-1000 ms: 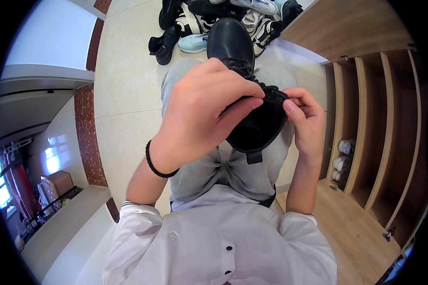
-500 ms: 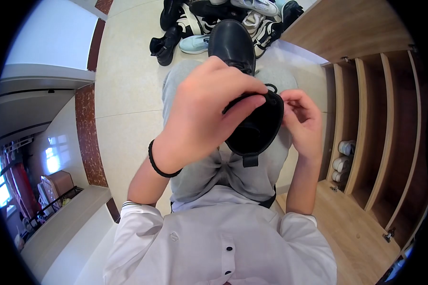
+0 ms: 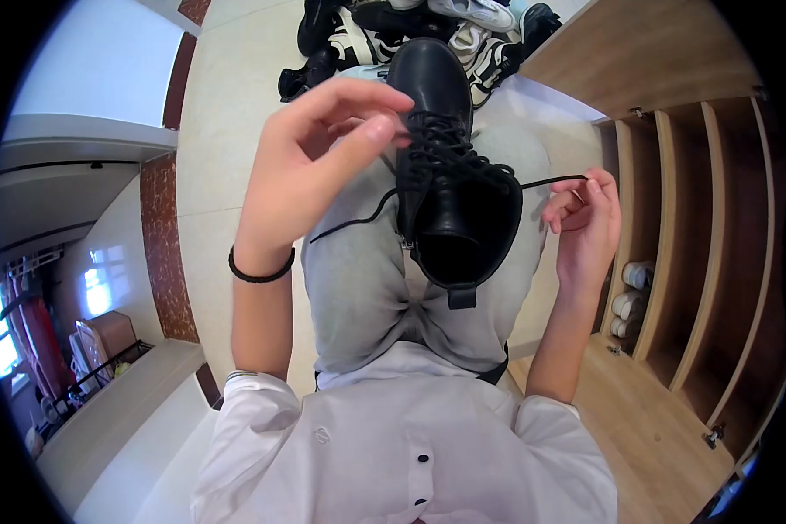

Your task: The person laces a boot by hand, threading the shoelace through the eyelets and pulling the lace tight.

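A black leather lace-up boot (image 3: 430,77) rests on my grey-trousered lap (image 3: 349,271), toe pointing away and its dark opening facing me. Between finger and thumb, my right hand (image 3: 585,214) pinches one end of a black shoelace (image 3: 546,182), drawn taut out to the right of the boot. My left hand (image 3: 310,162) is beside the boot's laced front with thumb and fingers apart, nothing seen in its grasp. From the boot's left side, the other loose lace end (image 3: 358,224) trails across my thigh. A pull tab (image 3: 462,298) sticks out at the heel.
A pile of shoes (image 3: 354,42) lies on the tiled floor (image 3: 236,131) ahead. On the right stands a wooden shoe cabinet (image 3: 664,236) with its doors open and white shoes (image 3: 627,306) inside. To the left is a pale ledge (image 3: 131,410) with a rack.
My left hand has let go of the boot's collar and moved left, uncovering the laces. My right hand has moved outward, pulling a lace end away from the boot.
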{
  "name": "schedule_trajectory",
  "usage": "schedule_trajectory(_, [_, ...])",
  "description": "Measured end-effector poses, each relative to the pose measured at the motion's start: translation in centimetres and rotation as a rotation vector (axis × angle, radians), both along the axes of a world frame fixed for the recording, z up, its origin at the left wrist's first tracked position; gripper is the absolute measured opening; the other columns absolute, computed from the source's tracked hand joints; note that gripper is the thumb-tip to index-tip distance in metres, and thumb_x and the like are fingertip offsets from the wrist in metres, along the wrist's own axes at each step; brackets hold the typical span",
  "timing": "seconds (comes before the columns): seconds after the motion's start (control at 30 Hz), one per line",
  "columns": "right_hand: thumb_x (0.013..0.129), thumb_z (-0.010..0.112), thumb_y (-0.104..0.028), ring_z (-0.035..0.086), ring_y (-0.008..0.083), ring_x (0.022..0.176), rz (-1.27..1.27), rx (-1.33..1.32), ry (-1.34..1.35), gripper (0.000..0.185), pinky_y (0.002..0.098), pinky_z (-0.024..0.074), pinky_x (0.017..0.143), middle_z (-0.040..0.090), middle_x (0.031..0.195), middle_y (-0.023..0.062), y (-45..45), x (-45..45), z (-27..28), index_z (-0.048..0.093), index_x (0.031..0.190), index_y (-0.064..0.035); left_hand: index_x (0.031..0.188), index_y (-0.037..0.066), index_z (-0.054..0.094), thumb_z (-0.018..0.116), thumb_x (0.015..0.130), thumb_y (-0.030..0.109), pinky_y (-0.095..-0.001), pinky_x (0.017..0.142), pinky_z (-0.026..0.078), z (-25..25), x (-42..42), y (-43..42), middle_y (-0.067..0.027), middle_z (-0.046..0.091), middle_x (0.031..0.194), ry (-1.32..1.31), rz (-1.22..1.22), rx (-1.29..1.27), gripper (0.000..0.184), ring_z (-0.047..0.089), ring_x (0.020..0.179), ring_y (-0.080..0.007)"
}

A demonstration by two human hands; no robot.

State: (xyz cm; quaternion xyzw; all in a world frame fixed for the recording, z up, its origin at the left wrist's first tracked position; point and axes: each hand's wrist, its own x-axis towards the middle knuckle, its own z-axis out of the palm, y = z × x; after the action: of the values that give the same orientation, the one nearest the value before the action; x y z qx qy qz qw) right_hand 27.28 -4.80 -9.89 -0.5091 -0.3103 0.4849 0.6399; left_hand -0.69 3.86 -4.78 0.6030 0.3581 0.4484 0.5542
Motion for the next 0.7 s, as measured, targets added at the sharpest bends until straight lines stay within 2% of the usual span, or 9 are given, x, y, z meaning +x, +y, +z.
schedule_trajectory(0.1, [0.101,0.043,-0.019,0.063,0.0215,0.060,-0.094,-0.020,0.031,0.014,0.0257,0.0414,0.050,0.067,0.091,0.0200,-0.6,1.4,-0.8,0.050,0.105,-0.0064,0.107,0.002,0.069,0.066,0.091,0.013,-0.0245,0.074,0.046,-0.8,-0.4,-1.1,-0.0016,0.067,0.088,0.121,0.043,0.048,0.019,0.060,0.080,-0.0105])
schedule_trajectory(0.2, [0.100,0.045,-0.021,0.060,0.0205,0.059,-0.211,-0.037,0.057,0.015,0.0268,0.0384,0.050,0.066,0.091,0.0172,-1.3,2.9,-2.8,0.051,0.104,-0.0072,0.092,0.004,0.071,0.072,0.085,0.017,-0.0274,0.072,0.046,-1.5,-1.6,-2.1,-0.0057,0.069,0.083,0.502,0.084,0.040,0.014,0.056,0.075,-0.0140])
schedule_trajectory(0.33, [0.100,0.046,-0.021,0.060,0.0204,0.058,-0.248,-0.091,0.069,0.015,0.0266,0.0383,0.050,0.065,0.090,0.0165,-2.3,3.8,-4.6,0.052,0.103,-0.0075,0.088,0.003,0.070,0.076,0.082,0.017,-0.0303,0.070,0.047,-2.2,-2.2,-3.4,-0.0056,0.068,0.081,0.373,-0.032,0.109,0.016,0.057,0.079,-0.0169])
schedule_trajectory(0.47, [0.099,0.048,-0.021,0.057,0.0188,0.057,-0.288,-0.123,0.053,0.016,0.0262,0.0378,0.051,0.064,0.087,0.0148,-2.6,4.0,-5.3,0.053,0.103,-0.0070,0.084,0.002,0.068,0.075,0.081,0.011,-0.0298,0.070,0.046,-2.3,-2.8,-3.7,-0.0057,0.066,0.079,0.403,-0.042,0.136,0.012,0.056,0.078,-0.0168])
schedule_trajectory(0.53, [0.099,0.048,-0.022,0.056,0.0181,0.057,-0.308,-0.134,0.045,0.016,0.0261,0.0377,0.051,0.064,0.086,0.0142,-2.6,4.3,-5.5,0.053,0.103,-0.0068,0.081,0.001,0.066,0.073,0.082,0.007,-0.0294,0.070,0.045,-2.2,-3.3,-4.0,-0.0057,0.065,0.078,0.404,-0.023,0.068,0.009,0.056,0.076,-0.0167])
schedule_trajectory(0.7, [0.099,0.049,-0.020,0.055,0.0162,0.057,-0.370,-0.171,-0.011,0.014,0.0256,0.0369,0.051,0.063,0.085,0.0134,-3.5,5.7,-6.6,0.052,0.101,-0.0064,0.080,0.000,0.064,0.071,0.082,0.006,-0.0288,0.070,0.045,-2.8,-5.6,-4.4,-0.0055,0.064,0.077,0.415,-0.014,0.043,0.009,0.056,0.075,-0.0163])
